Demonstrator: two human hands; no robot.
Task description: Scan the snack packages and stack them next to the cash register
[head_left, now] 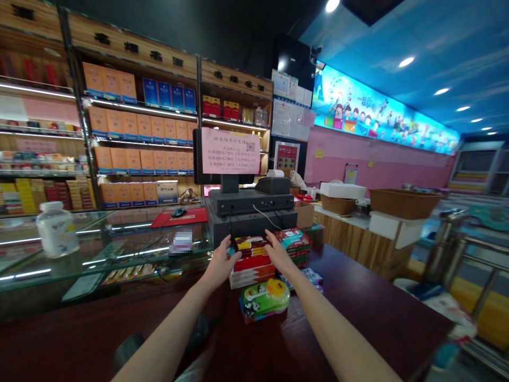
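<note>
A red and white box (254, 273) stands on the dark counter, with yellow and brown packets (251, 245) on top. At the box's left edge is my left hand (220, 263), its fingers apart and its thumb toward the packets. My right hand (280, 254) reaches over the right side, fingers also apart; whether it touches the packets I cannot tell. Red and green snack packs (296, 241) lie stacked just beyond it. In front of the box lies a green pack with a yellow duck shape (265, 298). Small blue packets (312, 277) are partly hidden behind my right forearm.
A black cash register with a monitor (254, 209) stands behind the goods. To the left is a glass display counter (131, 241) with a clear plastic jar (58, 231) and a red mat (161, 218). Boxed goods line the back shelves. Metal railings (471, 265) stand at the right.
</note>
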